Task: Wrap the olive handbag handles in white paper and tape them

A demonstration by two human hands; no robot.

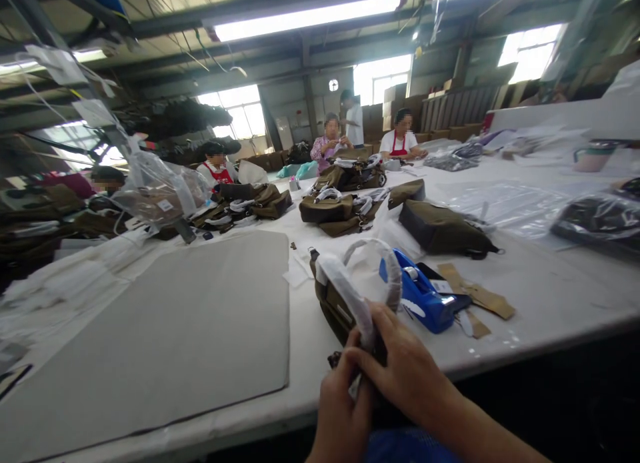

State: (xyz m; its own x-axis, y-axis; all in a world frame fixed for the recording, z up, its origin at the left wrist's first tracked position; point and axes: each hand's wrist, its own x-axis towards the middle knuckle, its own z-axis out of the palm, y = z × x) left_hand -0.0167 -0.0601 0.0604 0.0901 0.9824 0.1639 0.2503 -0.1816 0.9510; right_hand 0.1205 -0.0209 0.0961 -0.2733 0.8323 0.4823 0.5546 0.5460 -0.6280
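An olive-brown bag [331,304] stands at the table's front edge, its two curved handles wrapped in white material. My left hand [341,399] is closed on the lower end of the nearer wrapped handle [345,286]. Just above it and to the right, my right hand [400,356] pinches the same handle, fingers pressed together and touching the left hand. The farther handle [395,269] arches free behind. Close to the right of the bag sits a blue tape dispenser [425,299]. The fingertips partly hide the handle's base.
A large grey board [200,329] lies at left. Brown paper pieces [480,296] are right of the dispenser. Farther back are more olive bags [440,229], a plastic-wrapped bundle [600,219], and a hanging plastic bag [160,189] on a post. Several people are across the table.
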